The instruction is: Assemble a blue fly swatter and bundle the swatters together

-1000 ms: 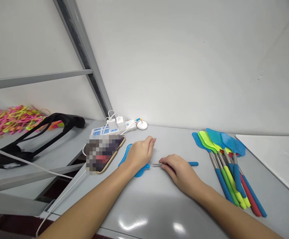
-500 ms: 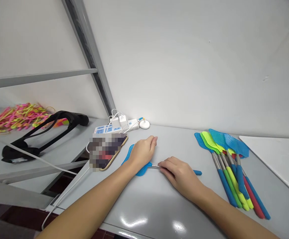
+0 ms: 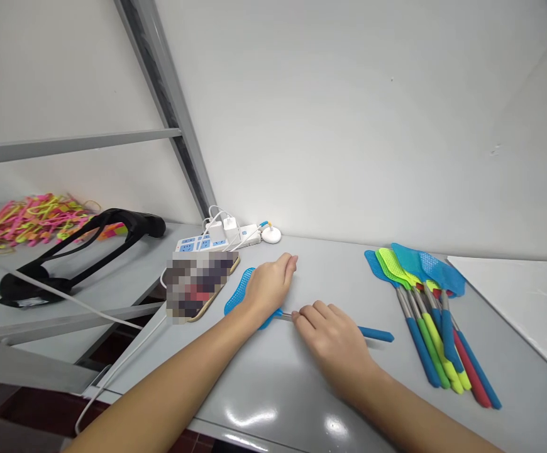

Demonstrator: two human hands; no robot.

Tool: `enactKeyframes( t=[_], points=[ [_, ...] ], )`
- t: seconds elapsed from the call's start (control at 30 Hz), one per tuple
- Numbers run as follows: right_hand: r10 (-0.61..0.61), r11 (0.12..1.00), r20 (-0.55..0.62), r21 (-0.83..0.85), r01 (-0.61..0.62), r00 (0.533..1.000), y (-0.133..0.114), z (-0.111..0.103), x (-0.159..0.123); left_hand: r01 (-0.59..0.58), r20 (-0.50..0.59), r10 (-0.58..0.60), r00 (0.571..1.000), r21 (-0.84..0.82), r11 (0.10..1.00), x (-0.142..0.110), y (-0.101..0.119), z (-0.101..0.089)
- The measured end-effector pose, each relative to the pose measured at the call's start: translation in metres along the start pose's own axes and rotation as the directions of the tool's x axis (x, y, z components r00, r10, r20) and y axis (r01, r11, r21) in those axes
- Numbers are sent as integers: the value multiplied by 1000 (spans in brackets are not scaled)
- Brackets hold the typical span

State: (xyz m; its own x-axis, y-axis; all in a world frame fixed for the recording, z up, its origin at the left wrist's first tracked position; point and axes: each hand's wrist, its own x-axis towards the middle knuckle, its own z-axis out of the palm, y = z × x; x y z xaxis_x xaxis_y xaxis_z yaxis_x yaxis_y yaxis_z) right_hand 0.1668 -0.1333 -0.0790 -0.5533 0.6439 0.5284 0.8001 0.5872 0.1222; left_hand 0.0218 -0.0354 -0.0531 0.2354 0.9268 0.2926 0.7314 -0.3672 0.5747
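A blue mesh swatter head (image 3: 238, 291) lies on the grey table (image 3: 302, 390), and my left hand (image 3: 268, 284) rests flat on top of it with fingers together and stretched out. My right hand (image 3: 332, 336) is closed round a thin metal rod with a blue grip (image 3: 376, 334), its bare tip at the neck of the blue head. Most of the rod is hidden under my fingers.
A bundle of finished swatters (image 3: 424, 302) in blue, green, yellow and red lies at the right. A phone (image 3: 198, 290), a power strip with chargers (image 3: 217, 238), a black frame (image 3: 75, 248), a pile of bright bands (image 3: 28, 217) and a white sheet (image 3: 528, 302) are around.
My right hand has slid the rod leftward until its metal tip met the blue head's neck. My left hand stayed pressed on the head.
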Motion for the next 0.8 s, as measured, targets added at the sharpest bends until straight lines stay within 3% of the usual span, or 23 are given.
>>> enactKeyframes(
  t=[0.13,0.33,0.43,0.5,0.63,0.73,0.8],
  points=[
    [118,992,-35,55,-116,992,11,-2,0,39,-59,-57,997,-272,962,8,-9,1],
    [189,982,0,29,-189,982,43,-8,-11,43,17,-40,999,-385,922,23,-29,-12],
    [245,970,78,-9,-245,966,53,-10,-15,13,36,0,999,-345,939,21,-37,-25],
    [273,962,136,-24,-273,952,55,-9,-15,-36,148,71,986,-222,974,16,-41,-33],
    [301,951,207,5,-309,931,51,-6,-12,-209,475,147,868,81,974,6,-43,-40],
    [302,942,225,82,-327,926,47,-3,-10,-235,500,139,855,134,963,3,-38,-40],
    [286,934,229,150,-324,930,47,-2,-10,-183,504,108,857,102,978,3,-33,-39]
  ],
)
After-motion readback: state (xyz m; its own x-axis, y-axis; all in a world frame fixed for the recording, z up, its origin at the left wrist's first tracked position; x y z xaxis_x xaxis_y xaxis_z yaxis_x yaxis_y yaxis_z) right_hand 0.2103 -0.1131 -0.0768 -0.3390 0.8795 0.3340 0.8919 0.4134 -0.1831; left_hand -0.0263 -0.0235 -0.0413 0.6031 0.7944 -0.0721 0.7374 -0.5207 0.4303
